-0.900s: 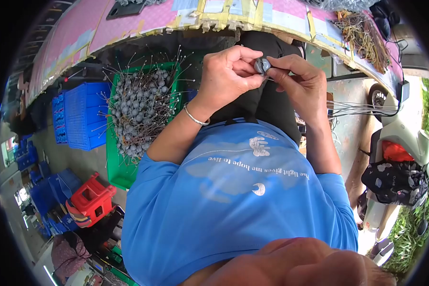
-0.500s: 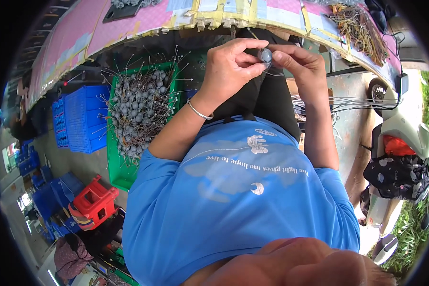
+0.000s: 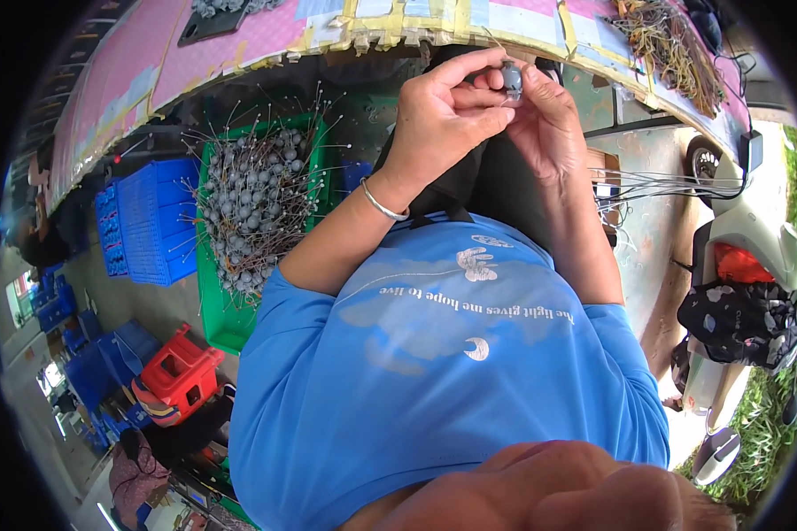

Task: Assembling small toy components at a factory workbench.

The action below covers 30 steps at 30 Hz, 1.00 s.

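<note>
Head view: at upper centre of the frame, the left hand (image 3: 438, 115) and right hand (image 3: 549, 124) meet, fingertips pinched together on a small grey weight (image 3: 512, 78). A steady pinch seems to serve best here. At centre left, a green crate (image 3: 226, 323) holds more wired weights.

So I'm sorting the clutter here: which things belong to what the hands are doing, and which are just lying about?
In use:
left hand
right hand
small grey ball held between them
green crate of grey wired balls

Lying about:
blue crates
red stool
scooter
wire bundle on the table
</note>
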Motion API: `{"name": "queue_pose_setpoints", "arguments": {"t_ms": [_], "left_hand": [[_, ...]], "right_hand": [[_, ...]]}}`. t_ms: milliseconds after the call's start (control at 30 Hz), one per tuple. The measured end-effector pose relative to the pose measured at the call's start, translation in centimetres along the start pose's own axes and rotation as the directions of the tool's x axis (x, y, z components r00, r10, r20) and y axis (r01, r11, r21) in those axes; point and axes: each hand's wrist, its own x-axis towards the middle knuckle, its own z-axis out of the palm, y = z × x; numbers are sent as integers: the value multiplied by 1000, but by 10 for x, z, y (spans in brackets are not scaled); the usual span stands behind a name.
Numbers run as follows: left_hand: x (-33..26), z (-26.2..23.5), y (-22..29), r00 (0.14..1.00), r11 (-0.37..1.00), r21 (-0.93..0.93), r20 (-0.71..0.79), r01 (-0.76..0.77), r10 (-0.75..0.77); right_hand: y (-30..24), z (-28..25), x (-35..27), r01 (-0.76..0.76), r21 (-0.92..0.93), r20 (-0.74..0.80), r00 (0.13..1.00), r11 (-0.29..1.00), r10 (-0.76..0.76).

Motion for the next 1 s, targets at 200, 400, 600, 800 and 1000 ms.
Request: {"name": "queue_pose_setpoints", "arguments": {"t_ms": [200,400,600,800,1000], "left_hand": [[5,2,-4,993,974,214,-67,-79,96],[-2,-10,-8,940,859,436,-77,-269,333],[-16,-14,10,991,902,424,-57,-83,118],[-41,-45,33,989,913,406,-145,35,26],[-127,-185,97,782,650,542,-609,532,-133]], "right_hand": [[10,11,-8,54,14,-135,989,998,-51],[10,9,-15,263,-440,-160,918,859,-363],[3,8,-18,233,-347,-141,945,909,-296],[3,17,-15,15,-525,-21,999,851,-30],[-42,-20,-2,120,-967,-17,848,223,-530]]}}
